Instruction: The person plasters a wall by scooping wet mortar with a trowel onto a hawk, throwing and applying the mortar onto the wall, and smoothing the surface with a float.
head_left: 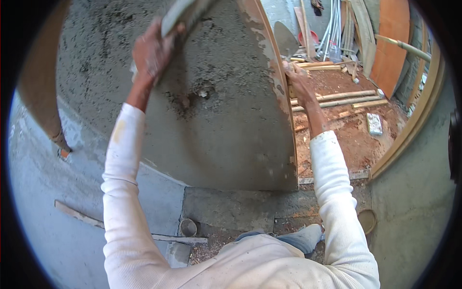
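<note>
My left hand [153, 52] is raised in front of the wall and closed round a long, flat grey tool [185, 17]. Its far end runs out of the picture, so its exact kind is unclear. Behind it, the grey cement plaster [226, 139] looks rough and pitted higher up and smoother below. A small broken patch [199, 94] with a pale lump interrupts it. My right hand [301, 82] is beside the wall's right edge, closed on a trowel whose grey rounded blade [285, 39] points up. Its handle is mostly hidden by my fingers. A thin wooden strip [281, 74] borders the plaster there.
Through the doorway, wooden poles [337, 98], a whitish block [374, 124] and an orange-brown board [389, 45] lie or lean on reddish soil. A wooden frame [409, 144] curves at right. Below are a small bowl [188, 227], a round pan [367, 221] and a long batten [79, 213].
</note>
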A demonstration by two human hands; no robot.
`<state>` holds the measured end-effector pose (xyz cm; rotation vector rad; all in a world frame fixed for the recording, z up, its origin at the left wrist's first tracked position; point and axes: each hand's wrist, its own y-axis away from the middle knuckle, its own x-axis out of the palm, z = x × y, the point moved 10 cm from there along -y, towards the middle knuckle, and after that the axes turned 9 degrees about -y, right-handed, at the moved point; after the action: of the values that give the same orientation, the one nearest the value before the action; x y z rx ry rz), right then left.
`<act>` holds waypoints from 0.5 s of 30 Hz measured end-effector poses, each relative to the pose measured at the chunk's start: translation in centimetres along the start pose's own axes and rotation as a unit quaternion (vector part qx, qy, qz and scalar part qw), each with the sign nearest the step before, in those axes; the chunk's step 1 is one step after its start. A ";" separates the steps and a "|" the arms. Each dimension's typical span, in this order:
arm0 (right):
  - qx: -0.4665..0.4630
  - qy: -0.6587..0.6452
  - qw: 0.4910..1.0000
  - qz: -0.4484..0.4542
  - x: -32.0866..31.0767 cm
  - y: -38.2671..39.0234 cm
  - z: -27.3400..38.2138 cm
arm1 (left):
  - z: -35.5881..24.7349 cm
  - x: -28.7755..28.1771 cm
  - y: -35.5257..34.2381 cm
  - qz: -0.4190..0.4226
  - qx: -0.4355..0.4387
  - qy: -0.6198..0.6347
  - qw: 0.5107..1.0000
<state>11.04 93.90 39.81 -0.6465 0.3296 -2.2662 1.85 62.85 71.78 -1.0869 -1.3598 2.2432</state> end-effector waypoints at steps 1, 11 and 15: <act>-0.017 -0.012 1.000 -0.001 -0.9 -0.8 -0.4 | -2.7 -0.4 -1.1 0.002 0.004 0.011 1.000; 0.012 0.037 0.999 -0.031 2.5 1.5 2.4 | -5.5 6.2 9.3 0.073 0.074 0.026 0.994; 0.034 0.085 0.996 0.018 -0.7 1.9 3.2 | -6.0 -1.4 -3.7 0.010 -0.101 0.167 0.981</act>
<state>14.31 92.93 41.40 -0.4112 0.3417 -2.2921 6.68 67.63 73.95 -1.4736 -1.4525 1.8553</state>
